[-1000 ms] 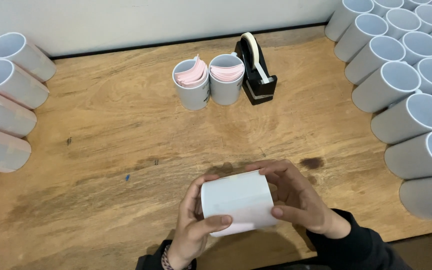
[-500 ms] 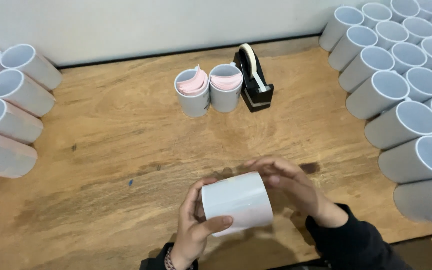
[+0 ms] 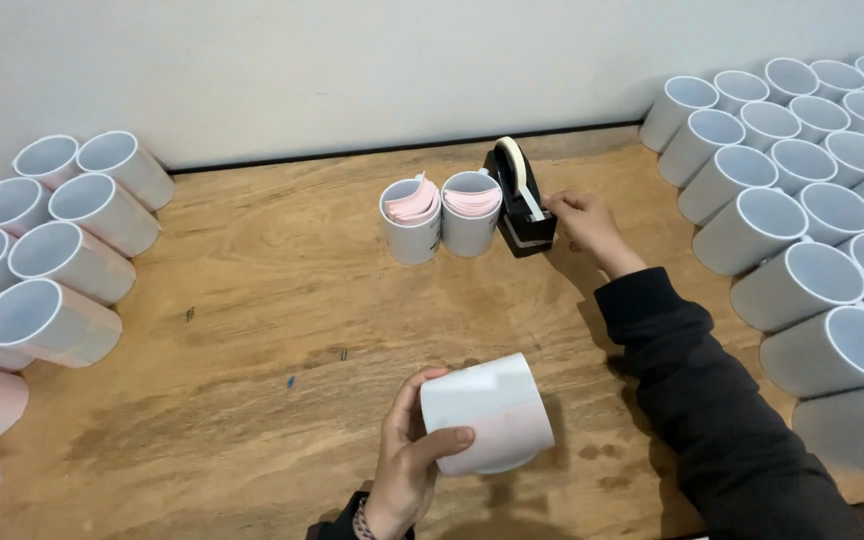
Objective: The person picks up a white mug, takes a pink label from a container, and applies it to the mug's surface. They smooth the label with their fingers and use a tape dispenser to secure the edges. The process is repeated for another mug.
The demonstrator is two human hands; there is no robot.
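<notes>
— What has changed since a moment ago?

— The right hand (image 3: 584,222) has let go of the white cylindrical ceramic mug (image 3: 488,413) and reached out to the black tape dispenser (image 3: 519,196) at the back of the wooden table (image 3: 252,300). Its fingertips pinch at the dispenser's front edge, where the tape end sits.

— And the mug?

— Now the left hand (image 3: 414,462) alone holds it, grip closed around its side, low at the table's near edge and tilted on its side.

— Anything near the dispenser?

— Two white mugs stuffed with pink paper sheets (image 3: 441,213) stand just left of it.
</notes>
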